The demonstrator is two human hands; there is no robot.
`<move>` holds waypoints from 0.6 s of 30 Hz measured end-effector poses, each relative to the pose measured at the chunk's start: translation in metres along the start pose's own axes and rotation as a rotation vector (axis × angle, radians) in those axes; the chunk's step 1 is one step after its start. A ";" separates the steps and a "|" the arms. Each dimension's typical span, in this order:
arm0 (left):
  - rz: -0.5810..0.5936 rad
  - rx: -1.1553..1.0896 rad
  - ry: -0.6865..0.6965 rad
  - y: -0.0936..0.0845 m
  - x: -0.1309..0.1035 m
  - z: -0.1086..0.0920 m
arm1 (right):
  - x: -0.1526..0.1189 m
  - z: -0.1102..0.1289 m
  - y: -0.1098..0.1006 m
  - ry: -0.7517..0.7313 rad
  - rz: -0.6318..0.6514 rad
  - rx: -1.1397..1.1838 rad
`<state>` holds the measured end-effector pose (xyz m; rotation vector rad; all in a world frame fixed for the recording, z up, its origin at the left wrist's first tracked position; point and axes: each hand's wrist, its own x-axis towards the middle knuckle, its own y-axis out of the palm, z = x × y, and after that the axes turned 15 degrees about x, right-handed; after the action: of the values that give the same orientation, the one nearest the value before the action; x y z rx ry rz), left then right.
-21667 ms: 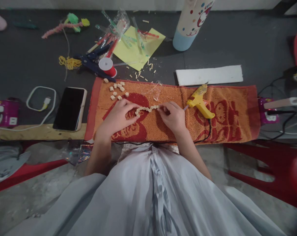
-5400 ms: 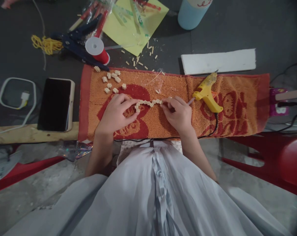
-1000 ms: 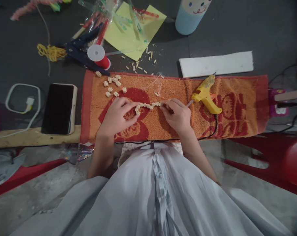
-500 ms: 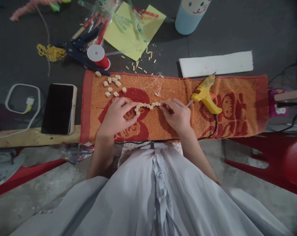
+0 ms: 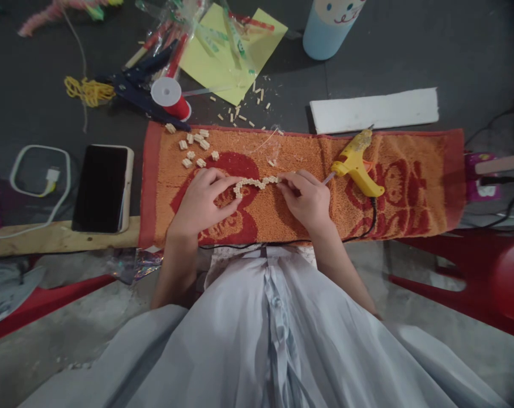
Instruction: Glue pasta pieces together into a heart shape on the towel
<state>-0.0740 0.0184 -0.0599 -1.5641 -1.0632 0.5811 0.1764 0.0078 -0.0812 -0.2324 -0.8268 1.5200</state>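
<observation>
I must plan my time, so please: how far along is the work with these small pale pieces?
Done, it seems: a wavy pale strip of joined pieces. In hand: the left hand holds its curled end, the right hand its other end. Possibly left: the loose pale clusters, lying apart on the towel. The glue gun lies unheld; the final length I cannot tell.

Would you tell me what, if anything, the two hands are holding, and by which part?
A wavy chain of small pale pieces: the left hand holds its curled end between thumb and fingers, the right hand its other end.
</observation>
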 end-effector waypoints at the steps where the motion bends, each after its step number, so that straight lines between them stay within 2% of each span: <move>1: 0.002 0.001 0.000 0.000 0.000 0.000 | 0.000 0.000 0.000 0.002 -0.001 0.000; 18: -0.014 -0.004 0.015 0.001 -0.001 0.001 | 0.000 -0.002 0.000 -0.019 0.003 0.037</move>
<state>-0.0748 0.0184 -0.0612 -1.5614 -1.0640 0.5577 0.1778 0.0083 -0.0829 -0.1925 -0.8134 1.5414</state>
